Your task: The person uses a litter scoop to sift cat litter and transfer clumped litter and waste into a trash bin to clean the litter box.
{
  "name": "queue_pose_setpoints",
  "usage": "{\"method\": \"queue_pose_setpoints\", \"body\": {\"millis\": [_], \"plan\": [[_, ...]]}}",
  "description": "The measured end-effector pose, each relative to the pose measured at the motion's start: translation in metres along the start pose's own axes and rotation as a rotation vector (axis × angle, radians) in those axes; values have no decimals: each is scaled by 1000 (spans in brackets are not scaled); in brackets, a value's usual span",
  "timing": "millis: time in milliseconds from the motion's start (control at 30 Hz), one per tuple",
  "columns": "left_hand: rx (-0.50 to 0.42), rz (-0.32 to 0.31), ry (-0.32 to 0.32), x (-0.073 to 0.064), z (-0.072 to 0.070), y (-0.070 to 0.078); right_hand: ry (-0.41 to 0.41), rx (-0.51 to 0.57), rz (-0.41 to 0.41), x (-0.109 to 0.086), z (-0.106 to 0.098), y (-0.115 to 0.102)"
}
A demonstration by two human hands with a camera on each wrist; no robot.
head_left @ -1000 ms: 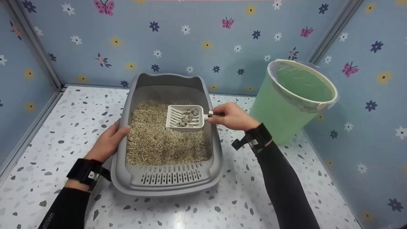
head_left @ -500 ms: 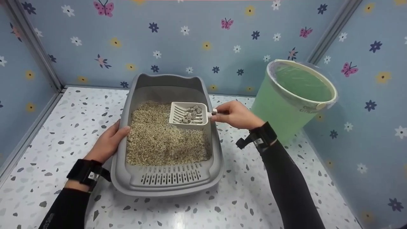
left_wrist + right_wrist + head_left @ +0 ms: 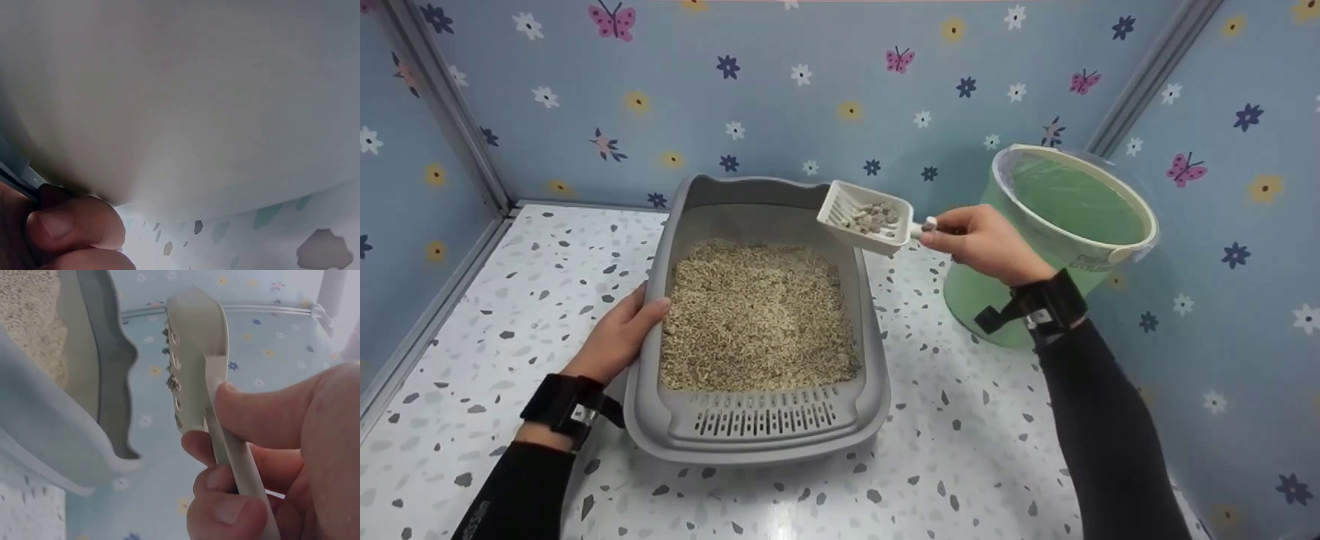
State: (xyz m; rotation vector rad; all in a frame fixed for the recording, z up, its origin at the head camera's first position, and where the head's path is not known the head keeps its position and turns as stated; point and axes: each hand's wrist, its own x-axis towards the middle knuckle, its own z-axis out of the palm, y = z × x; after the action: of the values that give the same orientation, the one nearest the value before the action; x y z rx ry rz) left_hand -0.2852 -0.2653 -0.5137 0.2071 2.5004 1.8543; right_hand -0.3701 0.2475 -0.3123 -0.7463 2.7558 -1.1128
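Note:
My left hand (image 3: 619, 334) holds the left rim of a grey litter box (image 3: 874, 375), thumb over the edge; its curled fingers (image 3: 79, 222) show under the rim in the left wrist view. Pale granular litter (image 3: 757, 315) covers the box's floor. With my right hand (image 3: 986, 244) I grip the handle of a white slotted litter scoop (image 3: 861, 240), thumb along its top. Several grey clumps (image 3: 874, 217) lie in the scoop. It is raised over the box's back right rim, slightly tilted. The right wrist view shows the scoop's back (image 3: 197, 332) and bits along its slots.
A green bin (image 3: 975, 296) lined with a clear bag stands at the back right, behind my right hand. Flower-patterned panels (image 3: 780, 97) rise at the back and both sides. The surface (image 3: 945, 450) underneath is white with grey specks.
My right hand has lifted the scoop with its clumps up and to the right, from above the litter to the box's back right rim. The left hand stays on the rim.

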Motion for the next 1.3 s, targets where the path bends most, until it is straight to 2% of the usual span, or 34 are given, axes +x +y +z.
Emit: {"method": "queue_pose_setpoints", "body": {"millis": [267, 400, 533, 667, 800, 933, 1100, 1300], "plan": [[1, -9, 5, 1, 1, -1, 183, 75, 216, -31, -91, 1], [7, -18, 8, 0, 1, -1, 266, 107, 317, -45, -128, 18], [9, -21, 11, -1, 2, -3, 307, 62, 352, -55, -150, 42], [9, -20, 7, -2, 2, -4, 318, -53, 385, -64, -160, 63], [4, -18, 6, -3, 2, -5, 320, -250, 414, -69, -166, 74], [-11, -14, -5, -2, 1, -4, 327, -440, 411, -72, -164, 77], [-9, -5, -3, 0, 0, -3, 360, -587, 387, -73, -156, 73], [13, -1, 2, 1, 0, -1, 430, -748, 275, -74, -141, 72]]}}
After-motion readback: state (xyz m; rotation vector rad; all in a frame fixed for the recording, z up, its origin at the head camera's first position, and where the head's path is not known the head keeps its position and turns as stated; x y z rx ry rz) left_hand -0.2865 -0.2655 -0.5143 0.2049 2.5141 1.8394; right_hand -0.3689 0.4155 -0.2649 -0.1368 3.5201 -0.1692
